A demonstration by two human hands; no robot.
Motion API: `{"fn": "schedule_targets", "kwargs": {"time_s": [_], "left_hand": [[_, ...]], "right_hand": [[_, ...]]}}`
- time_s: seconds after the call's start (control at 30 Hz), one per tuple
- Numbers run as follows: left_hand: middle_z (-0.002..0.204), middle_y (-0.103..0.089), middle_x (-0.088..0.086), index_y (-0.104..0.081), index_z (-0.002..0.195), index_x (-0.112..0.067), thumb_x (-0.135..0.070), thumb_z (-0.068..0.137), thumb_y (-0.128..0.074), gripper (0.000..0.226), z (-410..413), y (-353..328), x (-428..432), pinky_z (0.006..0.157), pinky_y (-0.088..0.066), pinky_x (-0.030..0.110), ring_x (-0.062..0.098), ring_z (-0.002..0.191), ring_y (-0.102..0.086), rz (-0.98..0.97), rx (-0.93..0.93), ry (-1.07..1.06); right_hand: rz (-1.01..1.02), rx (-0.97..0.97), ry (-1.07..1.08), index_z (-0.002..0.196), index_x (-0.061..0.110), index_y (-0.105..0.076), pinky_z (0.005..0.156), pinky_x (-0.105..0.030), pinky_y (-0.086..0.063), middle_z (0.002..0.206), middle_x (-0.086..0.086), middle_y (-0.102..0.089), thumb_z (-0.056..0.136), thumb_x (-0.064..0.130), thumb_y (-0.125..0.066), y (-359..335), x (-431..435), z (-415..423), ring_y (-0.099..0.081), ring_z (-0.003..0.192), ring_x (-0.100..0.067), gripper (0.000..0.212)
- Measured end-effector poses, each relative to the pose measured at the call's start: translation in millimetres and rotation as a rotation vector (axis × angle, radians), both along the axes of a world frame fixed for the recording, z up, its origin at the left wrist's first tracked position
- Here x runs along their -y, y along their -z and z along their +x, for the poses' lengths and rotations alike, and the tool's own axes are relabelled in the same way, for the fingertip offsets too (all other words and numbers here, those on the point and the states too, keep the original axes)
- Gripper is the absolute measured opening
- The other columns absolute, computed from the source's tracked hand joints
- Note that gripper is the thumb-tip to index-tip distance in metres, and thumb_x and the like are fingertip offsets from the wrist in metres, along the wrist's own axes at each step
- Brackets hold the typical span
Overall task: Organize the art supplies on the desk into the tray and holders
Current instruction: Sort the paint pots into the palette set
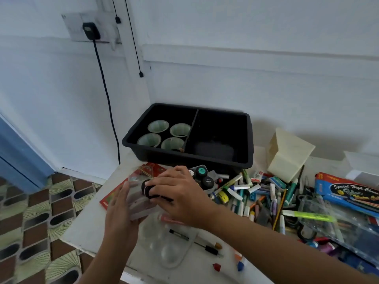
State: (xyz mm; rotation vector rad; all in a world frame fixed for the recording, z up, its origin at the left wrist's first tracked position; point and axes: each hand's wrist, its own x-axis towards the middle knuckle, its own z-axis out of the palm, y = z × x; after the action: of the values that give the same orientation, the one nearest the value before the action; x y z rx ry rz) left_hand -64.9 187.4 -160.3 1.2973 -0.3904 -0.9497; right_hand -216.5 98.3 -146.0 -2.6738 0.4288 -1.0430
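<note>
While right hand grips it, paint jar: black, white-banded.

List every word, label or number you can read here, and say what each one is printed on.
"Special High Class": blue box at the far right.
"Water Co...", cut off by the frame: same box, lower line.
Paint jar lids: white print, too blurred to read.
Paint jar in the right hand: unreadable.
Red packet: print too blurred to read.
</note>
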Motion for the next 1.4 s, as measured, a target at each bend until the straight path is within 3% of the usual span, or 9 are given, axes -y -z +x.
{"fn": "schedule_targets", "kwargs": {"time_s": [0.2,0.3,0.47,0.57,0.7,0.9,1.2,1.33,1.4], "left_hand": [[0.126,-0.063,0.008,-0.060,0.131,-0.022,0.000,0.103,-0.052,0.036,15.5,0.6,4.0,0.077,-0.062,0.032,0.023,0.116,-0.067,0.016,-0.087,0.004],[0.105,-0.060,-0.003,-0.052,0.127,-0.011,0.004,0.106,-0.040,0.028,13.0,-8.3,3.5,0.061,-0.049,0.005,-0.017,0.080,-0.066,-0.035,-0.177,0.057],[0.133,-0.060,0.023,-0.058,0.132,-0.008,-0.035,0.104,-0.054,0.039,21.2,-12.2,16.9,0.068,-0.061,0.041,0.036,0.110,-0.069,-0.061,-0.103,-0.012],[0.118,-0.066,0.021,-0.058,0.124,-0.003,-0.022,0.107,-0.047,0.027,30.3,-2.7,22.8,0.061,-0.061,0.033,0.023,0.090,-0.075,-0.073,-0.085,0.055],[0.120,-0.066,0.018,-0.063,0.119,-0.012,-0.047,0.097,-0.057,0.043,33.6,-0.7,28.1,0.072,-0.062,0.042,0.030,0.101,-0.071,-0.062,0.003,0.076],[0.074,-0.074,-0.019,-0.060,0.104,-0.029,-0.025,0.108,-0.045,0.016,27.1,11.1,30.2,0.046,-0.054,0.019,-0.005,0.063,-0.070,0.000,-0.108,0.131],[0.134,-0.065,0.000,-0.061,0.132,-0.029,-0.013,0.105,-0.048,0.034,25.4,17.9,30.4,0.098,-0.051,0.055,0.026,0.121,-0.062,0.026,-0.144,0.125],[0.119,-0.070,0.011,-0.057,0.136,-0.012,-0.030,0.102,-0.052,0.039,20.3,4.6,37.9,0.065,-0.059,0.039,0.025,0.094,-0.074,-0.007,-0.125,0.081],[0.121,-0.070,0.016,-0.057,0.138,-0.013,-0.042,0.092,-0.060,0.054,21.8,0.2,41.4,0.061,-0.058,0.040,0.035,0.098,-0.073,0.004,-0.173,0.060]], "right_hand": [[-0.070,0.010,-0.065,0.114,0.007,-0.071,0.102,-0.044,-0.040,0.121,-0.005,-0.069,0.096,0.019,-0.066,-2.7,0.8,15.1,-0.060,0.112,-0.025,0.022],[-0.039,0.004,-0.115,0.115,0.006,-0.070,0.102,-0.042,-0.042,0.122,-0.006,-0.069,0.095,0.017,-0.067,-4.0,0.4,18.9,-0.057,0.116,-0.026,0.023],[-0.038,-0.009,-0.092,0.118,0.007,-0.067,0.100,-0.040,-0.046,0.121,-0.006,-0.067,0.095,0.018,-0.067,-4.1,10.7,27.6,-0.056,0.114,-0.024,0.025],[0.028,-0.002,-0.078,0.121,0.006,-0.066,0.098,-0.038,-0.048,0.122,-0.006,-0.066,0.096,0.018,-0.067,-8.6,13.2,31.7,-0.054,0.114,-0.023,0.028],[0.077,0.028,-0.078,0.117,0.006,-0.068,0.096,-0.038,-0.048,0.118,-0.003,-0.068,0.095,0.018,-0.068,-12.0,10.5,31.1,-0.057,0.110,-0.021,0.025],[-0.010,-0.115,0.016,0.110,0.013,-0.070,0.096,-0.040,-0.041,0.114,0.002,-0.069,0.094,0.023,-0.067,-3.5,15.7,19.8,-0.057,0.107,-0.019,0.019],[0.038,-0.206,0.074,0.110,0.028,-0.075,0.104,-0.046,-0.033,0.132,0.007,-0.053,0.101,0.041,-0.054,-6.7,6.5,2.6,-0.041,0.130,-0.016,0.026],[0.126,-0.012,0.186,0.105,0.021,-0.073,0.094,-0.038,-0.039,0.114,0.010,-0.058,0.101,0.034,-0.056,-13.3,18.0,-20.4,-0.051,0.111,-0.011,0.022],[0.154,0.121,0.297,0.093,0.020,-0.065,0.078,-0.036,-0.044,0.095,0.013,-0.056,0.099,0.028,-0.056,-12.3,27.0,-38.8,-0.053,0.090,-0.009,0.013]]}}
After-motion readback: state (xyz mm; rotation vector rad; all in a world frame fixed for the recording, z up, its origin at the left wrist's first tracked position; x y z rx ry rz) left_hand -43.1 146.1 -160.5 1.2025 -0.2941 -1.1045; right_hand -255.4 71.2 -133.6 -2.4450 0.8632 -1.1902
